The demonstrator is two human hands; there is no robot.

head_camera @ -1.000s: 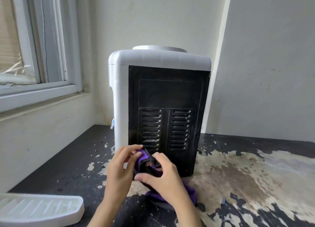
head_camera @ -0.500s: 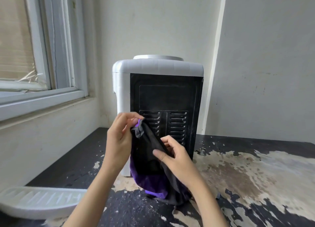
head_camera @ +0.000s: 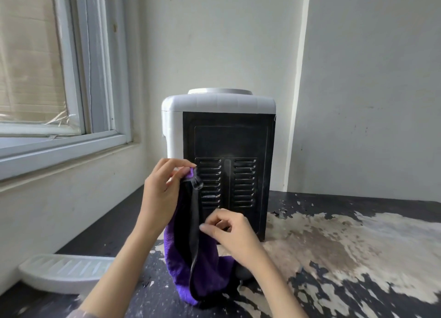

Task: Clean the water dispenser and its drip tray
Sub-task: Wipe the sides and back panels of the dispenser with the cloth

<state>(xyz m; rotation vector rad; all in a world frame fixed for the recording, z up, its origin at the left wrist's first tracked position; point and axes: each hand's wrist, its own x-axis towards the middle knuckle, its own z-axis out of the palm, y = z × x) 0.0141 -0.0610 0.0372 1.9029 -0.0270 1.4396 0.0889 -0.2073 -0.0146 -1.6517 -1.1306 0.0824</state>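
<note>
Head view shows a water dispenser [head_camera: 218, 150] standing on a worn, flaking surface [head_camera: 346, 246], its black vented back panel [head_camera: 226, 184] turned toward the person. The white drip tray [head_camera: 64, 272] lies apart from it, at the left near the wall under the window [head_camera: 47, 79].

Between the person and the panel hangs a purple and black cloth [head_camera: 191, 258]. The left hand [head_camera: 162, 193] pinches its top corner, fingers [head_camera: 179, 165] closed on the fabric, and holds it up beside the vents. The right hand [head_camera: 233, 234] has its fingers curled onto the cloth's dark edge lower down, thumb against the fabric. The bottom of the cloth sags onto the surface.

The cloth looks soft and limp, light, and likely to bunch, so it probably wipes best folded into a pad and pressed flat with the palm. The dispenser looks like rigid plastic and sheet metal, with no bottle on top, so probably light enough to slide when pushed; steadying it by the rounded white top seems wise. The vent slats look thin and could snag fabric. The tray seems stiff and light, easy to lift by its rim.
</note>
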